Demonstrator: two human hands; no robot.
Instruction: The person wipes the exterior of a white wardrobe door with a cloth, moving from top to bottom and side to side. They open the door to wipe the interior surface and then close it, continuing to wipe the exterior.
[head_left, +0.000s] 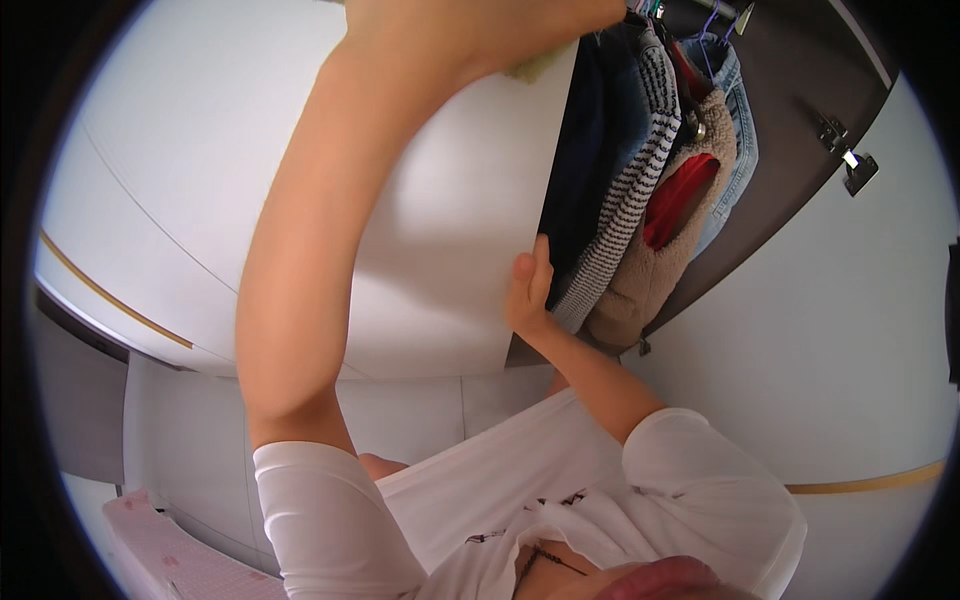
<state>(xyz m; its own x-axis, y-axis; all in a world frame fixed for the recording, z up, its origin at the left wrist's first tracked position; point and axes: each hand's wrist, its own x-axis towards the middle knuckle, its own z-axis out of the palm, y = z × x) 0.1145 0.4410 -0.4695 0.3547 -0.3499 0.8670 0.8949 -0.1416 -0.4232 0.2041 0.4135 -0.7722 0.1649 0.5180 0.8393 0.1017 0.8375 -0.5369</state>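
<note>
My left hand (517, 26) is raised at the top of the view, its fingers partly cut off by the frame. A fuzzy yellow-green cloth (534, 67) shows from under it, against the white wardrobe door (450, 225). Lower down, my right hand (530, 289) holds the free edge of that door, with the thumb on the front face. Just past the edge hang a dark blue garment (585, 142), a black-and-white patterned garment (637, 180) and a beige fleece vest with red lining (630, 285).
Behind the vest hangs a light blue denim garment (739, 142). Purple hangers (705, 37) hook over a rail. A second white door (750, 360) stands at the right, with a metal hinge (855, 161). Pale floor tiles (405, 409) lie below, and a pink patterned item (172, 540) is at lower left.
</note>
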